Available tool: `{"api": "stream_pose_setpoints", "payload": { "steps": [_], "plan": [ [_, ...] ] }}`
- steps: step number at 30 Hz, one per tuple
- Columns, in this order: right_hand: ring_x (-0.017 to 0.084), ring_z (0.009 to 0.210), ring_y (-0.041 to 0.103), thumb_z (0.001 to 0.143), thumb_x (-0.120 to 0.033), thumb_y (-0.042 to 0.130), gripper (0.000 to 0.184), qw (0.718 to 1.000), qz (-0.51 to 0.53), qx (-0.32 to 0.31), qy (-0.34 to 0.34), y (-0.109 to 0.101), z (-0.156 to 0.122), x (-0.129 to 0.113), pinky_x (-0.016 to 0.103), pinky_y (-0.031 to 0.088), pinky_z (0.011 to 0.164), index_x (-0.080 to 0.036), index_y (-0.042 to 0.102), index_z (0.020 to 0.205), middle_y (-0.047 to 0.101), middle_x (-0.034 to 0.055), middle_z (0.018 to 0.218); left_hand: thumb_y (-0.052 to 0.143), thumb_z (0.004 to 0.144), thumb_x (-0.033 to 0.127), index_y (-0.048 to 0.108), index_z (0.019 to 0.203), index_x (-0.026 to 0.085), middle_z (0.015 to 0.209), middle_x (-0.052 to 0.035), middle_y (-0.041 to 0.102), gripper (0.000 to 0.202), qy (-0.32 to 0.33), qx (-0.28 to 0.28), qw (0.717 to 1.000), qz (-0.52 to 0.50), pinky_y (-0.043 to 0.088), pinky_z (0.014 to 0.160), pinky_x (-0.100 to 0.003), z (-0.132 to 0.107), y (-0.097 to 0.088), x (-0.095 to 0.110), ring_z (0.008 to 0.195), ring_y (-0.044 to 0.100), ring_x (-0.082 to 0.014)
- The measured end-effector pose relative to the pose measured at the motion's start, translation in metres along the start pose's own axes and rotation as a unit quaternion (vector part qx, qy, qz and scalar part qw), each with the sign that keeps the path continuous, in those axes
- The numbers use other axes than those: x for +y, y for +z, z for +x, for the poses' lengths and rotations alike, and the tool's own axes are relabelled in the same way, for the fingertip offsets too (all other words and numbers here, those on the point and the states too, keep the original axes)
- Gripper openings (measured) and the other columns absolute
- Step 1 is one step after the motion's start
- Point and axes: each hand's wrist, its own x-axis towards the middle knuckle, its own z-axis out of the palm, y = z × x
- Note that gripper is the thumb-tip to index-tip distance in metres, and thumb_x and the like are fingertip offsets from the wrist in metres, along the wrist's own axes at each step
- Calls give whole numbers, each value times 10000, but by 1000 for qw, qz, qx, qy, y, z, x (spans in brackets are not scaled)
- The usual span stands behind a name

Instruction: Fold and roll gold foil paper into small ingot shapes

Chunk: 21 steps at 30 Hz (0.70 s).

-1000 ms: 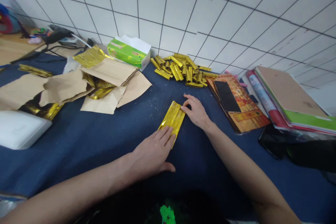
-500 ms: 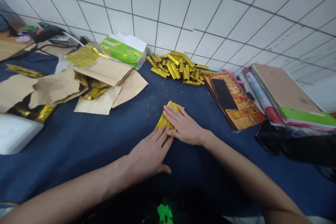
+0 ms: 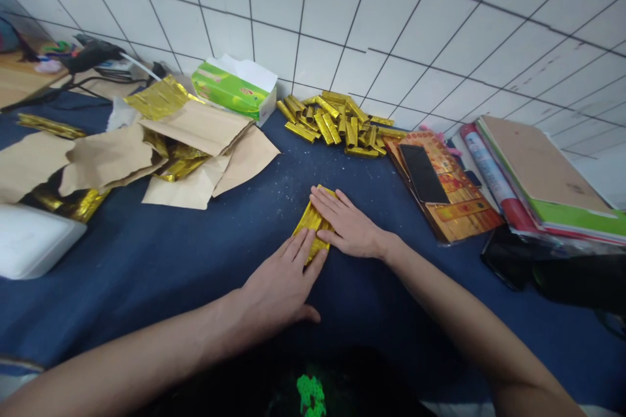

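Observation:
A flat strip of gold foil paper (image 3: 313, 221) lies slantwise on the dark blue cloth in front of me. Across its far end rests my right hand (image 3: 348, 227), flat with the fingers stretched out. My left hand (image 3: 283, 273) presses its fingertips on the near end, thumb held apart. Parts of the strip are covered by my fingers. Beyond my hands, against the wall, is a pile of folded gold foil pieces (image 3: 337, 122).
Torn brown paper (image 3: 195, 129) with more gold foil (image 3: 159, 98) lies at the left, by a green tissue box (image 3: 235, 90) and a white box (image 3: 36, 241). To the right are a phone (image 3: 423, 174) on an orange printed packet (image 3: 464, 215) and stacked folders (image 3: 548, 163).
My hands have moved apart along the gold strip, the right one slightly farther off, so more of its middle shows. The whole view has shifted a little.

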Motion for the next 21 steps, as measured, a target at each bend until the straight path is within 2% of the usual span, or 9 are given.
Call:
{"api": "stream_pose_setpoints", "payload": {
  "steps": [5,14,21],
  "plan": [
    [211,1377,50,888,-507,275,684,1000,-19,-3,1,-1,0,-3,451,106,1105,-77,168,1410,118,132,1494,535,647,690,353,1333,40,1399,-274,272,962,5,18,1000,6,250,1054,-452,0,2,0,1325,198,-363],
    [221,1377,44,872,-522,304,717,1000,-26,-8,-9,-2,0,-3,457,108,1102,-63,172,1406,114,141,1494,521,649,699,337,1346,44,1394,-282,276,973,-5,13,1000,4,250,1054,-457,0,4,0,1320,199,-368],
    [236,1377,55,871,-515,305,710,999,-35,-10,2,-3,-2,-5,518,83,1085,-71,163,1407,114,150,1492,515,653,700,334,1346,44,1395,-286,266,971,-4,19,1000,8,245,1053,-458,-2,6,1,1317,199,-377]
  ]
}}
